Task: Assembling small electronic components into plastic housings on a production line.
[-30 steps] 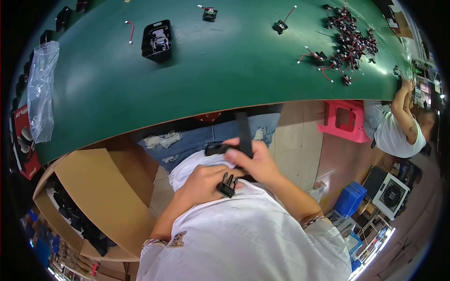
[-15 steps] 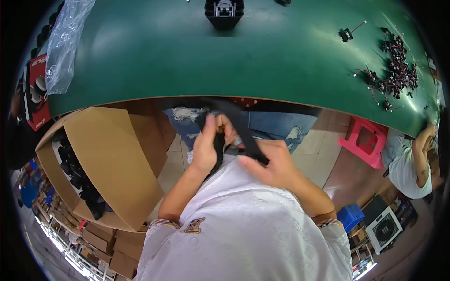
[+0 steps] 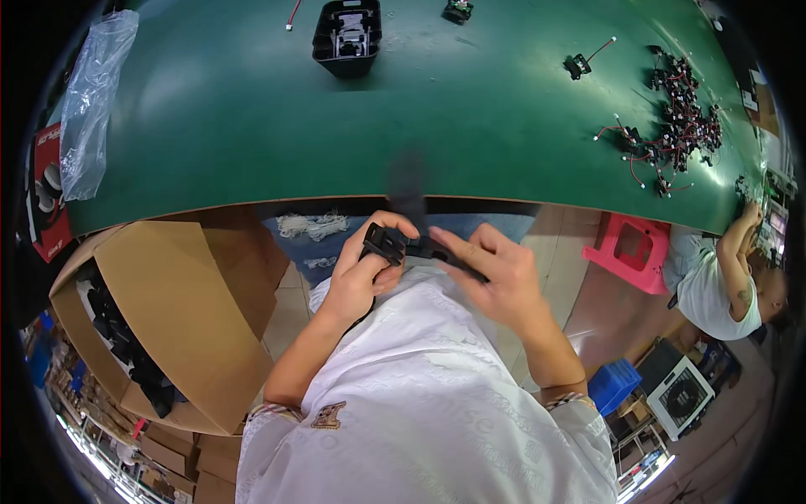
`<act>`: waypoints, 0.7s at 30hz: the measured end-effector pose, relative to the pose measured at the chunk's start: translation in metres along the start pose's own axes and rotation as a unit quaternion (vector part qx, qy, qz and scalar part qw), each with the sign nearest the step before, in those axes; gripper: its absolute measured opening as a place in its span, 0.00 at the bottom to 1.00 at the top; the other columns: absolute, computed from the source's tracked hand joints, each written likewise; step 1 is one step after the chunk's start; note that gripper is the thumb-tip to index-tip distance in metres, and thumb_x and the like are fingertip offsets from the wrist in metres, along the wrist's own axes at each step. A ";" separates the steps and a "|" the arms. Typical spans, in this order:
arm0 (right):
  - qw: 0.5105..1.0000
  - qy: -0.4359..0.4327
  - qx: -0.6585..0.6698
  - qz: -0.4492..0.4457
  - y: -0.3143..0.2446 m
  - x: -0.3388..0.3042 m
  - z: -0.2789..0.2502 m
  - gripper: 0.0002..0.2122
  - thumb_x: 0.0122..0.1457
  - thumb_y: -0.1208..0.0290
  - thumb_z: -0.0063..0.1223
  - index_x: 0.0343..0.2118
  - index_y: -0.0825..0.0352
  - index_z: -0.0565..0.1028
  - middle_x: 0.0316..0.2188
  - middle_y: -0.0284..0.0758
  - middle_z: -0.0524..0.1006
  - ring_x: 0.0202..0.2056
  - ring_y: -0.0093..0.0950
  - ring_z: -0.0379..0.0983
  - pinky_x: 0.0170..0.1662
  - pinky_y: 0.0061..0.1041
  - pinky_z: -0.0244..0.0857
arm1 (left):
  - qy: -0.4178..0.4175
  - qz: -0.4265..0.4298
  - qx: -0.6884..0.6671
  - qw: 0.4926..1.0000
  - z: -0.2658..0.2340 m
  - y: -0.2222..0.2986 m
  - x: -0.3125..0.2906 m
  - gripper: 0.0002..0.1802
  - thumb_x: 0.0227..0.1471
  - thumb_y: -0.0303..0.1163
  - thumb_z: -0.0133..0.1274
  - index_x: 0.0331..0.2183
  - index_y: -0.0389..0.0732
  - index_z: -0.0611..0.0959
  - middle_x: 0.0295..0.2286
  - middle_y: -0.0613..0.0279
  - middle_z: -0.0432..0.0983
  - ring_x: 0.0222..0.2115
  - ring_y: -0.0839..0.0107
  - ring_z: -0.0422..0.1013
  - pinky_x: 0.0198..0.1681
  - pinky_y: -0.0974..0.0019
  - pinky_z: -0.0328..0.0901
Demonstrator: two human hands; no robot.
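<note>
In front of my waist, my left hand is closed around a black plastic buckle. From the buckle a black strap runs to my right hand, which pinches it between thumb and fingers. A loose part of the strap, smeared by motion, sticks up past the table edge. Farther off on the green table stands a black open-topped housing with a light metal-looking part inside. A small black part with a green board lies at the far edge of view.
An open cardboard box with black items stands at my left. Clear plastic wrap lies on the table's left end, several wired black parts on its right. A pink stool and a seated person are at the right.
The buckle now shows in my left hand. The strap's loose end has swung up over the table edge. The view has shifted, so the table things sit lower and farther left.
</note>
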State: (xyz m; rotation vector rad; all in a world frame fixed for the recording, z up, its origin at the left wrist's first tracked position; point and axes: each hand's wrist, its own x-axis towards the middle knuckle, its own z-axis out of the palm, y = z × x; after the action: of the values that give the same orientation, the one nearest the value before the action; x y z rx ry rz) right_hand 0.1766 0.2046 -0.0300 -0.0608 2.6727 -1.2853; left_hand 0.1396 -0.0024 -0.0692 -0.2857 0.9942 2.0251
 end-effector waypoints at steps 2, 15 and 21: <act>0.998 -0.007 -0.043 -0.044 -0.002 -0.002 0.006 0.25 0.43 0.82 0.62 0.48 0.57 0.80 0.20 0.30 0.64 0.19 0.24 0.64 0.22 0.23 0.61 | 0.032 -0.022 -0.021 0.999 0.002 -0.003 0.000 0.16 0.49 0.22 0.37 0.41 0.35 0.72 0.19 0.68 0.61 0.17 0.82 0.53 0.21 0.75 0.49; 0.998 0.025 0.009 -0.059 -0.002 0.001 0.028 0.32 0.36 0.85 0.58 0.50 0.56 0.79 0.23 0.30 0.66 0.19 0.24 0.67 0.20 0.24 0.67 | 0.092 0.137 0.082 0.983 0.003 -0.015 0.006 0.21 0.56 0.45 0.50 0.41 0.38 0.68 0.21 0.71 0.63 0.16 0.87 0.54 0.17 0.80 0.50; 0.996 0.064 0.045 -0.040 0.000 0.001 0.025 0.22 0.44 0.77 0.68 0.47 0.62 0.80 0.20 0.32 0.64 0.20 0.24 0.63 0.22 0.22 0.58 | 0.029 0.122 0.097 0.987 -0.005 -0.013 0.008 0.31 0.61 0.59 0.39 0.30 0.36 0.69 0.15 0.70 0.58 0.13 0.85 0.52 0.15 0.77 0.49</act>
State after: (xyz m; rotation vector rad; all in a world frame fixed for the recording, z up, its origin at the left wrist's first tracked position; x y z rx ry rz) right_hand 0.1794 0.1854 -0.0451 -0.0762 2.7404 -1.4804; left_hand 0.1445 0.0027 -0.0838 -0.1236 1.3066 2.1262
